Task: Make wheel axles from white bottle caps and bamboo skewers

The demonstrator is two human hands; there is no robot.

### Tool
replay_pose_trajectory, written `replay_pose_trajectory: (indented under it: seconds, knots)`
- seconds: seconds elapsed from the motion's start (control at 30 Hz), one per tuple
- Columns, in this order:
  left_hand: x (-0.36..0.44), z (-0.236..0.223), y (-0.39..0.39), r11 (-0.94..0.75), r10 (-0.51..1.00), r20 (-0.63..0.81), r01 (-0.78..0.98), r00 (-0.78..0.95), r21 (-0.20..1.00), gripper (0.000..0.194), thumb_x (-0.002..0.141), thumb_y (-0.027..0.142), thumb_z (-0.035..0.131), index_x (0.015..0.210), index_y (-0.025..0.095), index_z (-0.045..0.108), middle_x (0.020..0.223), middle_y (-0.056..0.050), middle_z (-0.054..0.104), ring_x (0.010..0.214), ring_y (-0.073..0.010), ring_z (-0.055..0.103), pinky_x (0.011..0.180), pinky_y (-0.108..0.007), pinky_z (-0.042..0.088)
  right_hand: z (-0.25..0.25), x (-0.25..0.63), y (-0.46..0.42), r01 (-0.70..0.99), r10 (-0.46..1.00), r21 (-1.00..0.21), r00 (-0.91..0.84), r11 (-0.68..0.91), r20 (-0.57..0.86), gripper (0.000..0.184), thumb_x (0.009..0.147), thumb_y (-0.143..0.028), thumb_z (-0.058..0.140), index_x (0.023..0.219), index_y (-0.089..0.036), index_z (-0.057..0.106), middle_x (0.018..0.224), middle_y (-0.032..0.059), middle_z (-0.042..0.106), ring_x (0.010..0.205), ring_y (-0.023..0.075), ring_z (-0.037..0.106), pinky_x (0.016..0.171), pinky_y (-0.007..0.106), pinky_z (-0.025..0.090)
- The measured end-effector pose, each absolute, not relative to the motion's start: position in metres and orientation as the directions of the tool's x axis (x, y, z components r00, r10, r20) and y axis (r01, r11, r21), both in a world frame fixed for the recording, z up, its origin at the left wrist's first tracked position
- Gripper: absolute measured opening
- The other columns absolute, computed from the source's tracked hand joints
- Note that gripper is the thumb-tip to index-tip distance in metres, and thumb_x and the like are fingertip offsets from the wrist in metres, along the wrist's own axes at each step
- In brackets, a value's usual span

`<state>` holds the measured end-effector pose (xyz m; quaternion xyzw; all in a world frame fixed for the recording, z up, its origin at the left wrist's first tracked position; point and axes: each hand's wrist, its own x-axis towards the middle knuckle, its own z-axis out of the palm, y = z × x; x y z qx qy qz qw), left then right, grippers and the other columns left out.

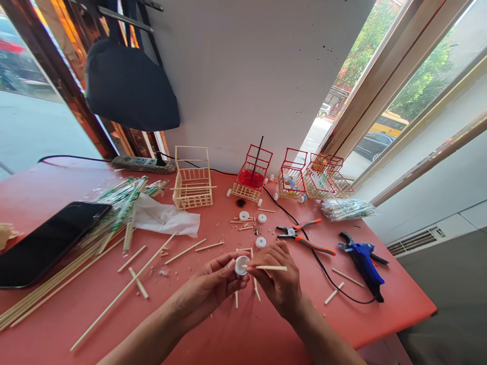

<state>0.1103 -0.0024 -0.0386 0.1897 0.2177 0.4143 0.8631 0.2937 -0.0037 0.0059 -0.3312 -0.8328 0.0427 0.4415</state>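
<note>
My left hand [215,279] is closed on a white round cap [242,265], its hollow side turned toward me. My right hand [279,276] pinches a short wooden stick [271,267], whose tip reaches into the cap. Whether the stick is fixed there I cannot tell. Below and behind my hands several cut sticks [256,290] lie on the red table, partly hidden by my fingers. Just beyond are more white caps [261,242], with crumbs and stick bits around them. Pliers [292,232] with orange-black handles lie open to the right.
A blue glue gun [363,266] lies at the right, its cord curving across the table. Small stick-built carts [193,182] line the back. Left are a phone [49,243], wrapped sticks [129,203] and long bare sticks [57,284]. A power strip [142,163] sits by the wall.
</note>
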Motion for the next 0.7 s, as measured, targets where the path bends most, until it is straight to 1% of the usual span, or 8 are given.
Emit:
replay_pose_trajectory:
  seconds: [0.17,0.3,0.47,0.57,0.7]
  knots:
    - [0.1110,-0.0362,-0.0034,0.584,0.800,-0.203,-0.652,0.565,0.485,0.035,0.074,0.023,0.088,0.106,0.015,0.078,0.095,-0.009,0.079,0.080,-0.0173,0.074,0.085,-0.029,0.056,0.0024,0.2949,-0.0035,0.515,0.599,-0.375,-0.383,0.771,0.704,0.012,0.101,-0.019,0.056,0.090,-0.022,0.060,0.079,-0.0008,0.073,0.074,0.0156,0.063,0.076,0.034,0.039]
    - [0.1117,-0.0371,-0.0036,0.583,0.798,-0.190,-0.653,0.571,0.484,0.034,0.073,0.024,0.089,0.104,0.015,0.078,0.096,-0.008,0.079,0.081,-0.0171,0.075,0.086,-0.029,0.056,0.0058,0.2934,-0.0047,0.513,0.578,-0.357,-0.375,0.781,0.724,0.015,0.103,-0.020,0.053,0.090,-0.023,0.061,0.078,-0.0006,0.072,0.072,0.0157,0.061,0.076,0.035,0.038]
    - [0.1124,-0.0384,-0.0049,0.590,0.791,-0.209,-0.626,0.575,0.510,0.031,0.078,0.026,0.085,0.105,0.014,0.076,0.093,-0.008,0.077,0.080,-0.0157,0.073,0.085,-0.029,0.056,0.0076,0.2906,-0.0059,0.521,0.561,-0.337,-0.365,0.785,0.743,0.019,0.104,-0.023,0.050,0.089,-0.023,0.061,0.074,-0.0008,0.070,0.068,0.0151,0.059,0.075,0.035,0.038]
    - [0.1128,-0.0382,-0.0050,0.593,0.786,-0.210,-0.616,0.581,0.518,0.029,0.079,0.026,0.084,0.103,0.012,0.076,0.089,-0.007,0.076,0.078,-0.0151,0.072,0.083,-0.028,0.055,0.0045,0.2907,-0.0051,0.546,0.581,-0.341,-0.360,0.765,0.730,0.020,0.103,-0.025,0.052,0.086,-0.023,0.061,0.070,-0.0016,0.068,0.065,0.0148,0.058,0.074,0.034,0.037]
    - [0.1135,-0.0371,-0.0044,0.603,0.778,-0.221,-0.602,0.588,0.524,0.030,0.079,0.030,0.084,0.102,0.013,0.076,0.087,-0.007,0.075,0.078,-0.0156,0.072,0.080,-0.028,0.055,0.0011,0.2931,-0.0038,0.543,0.598,-0.363,-0.355,0.757,0.718,0.017,0.102,-0.024,0.054,0.087,-0.023,0.061,0.075,-0.0010,0.070,0.068,0.0153,0.061,0.075,0.034,0.038]
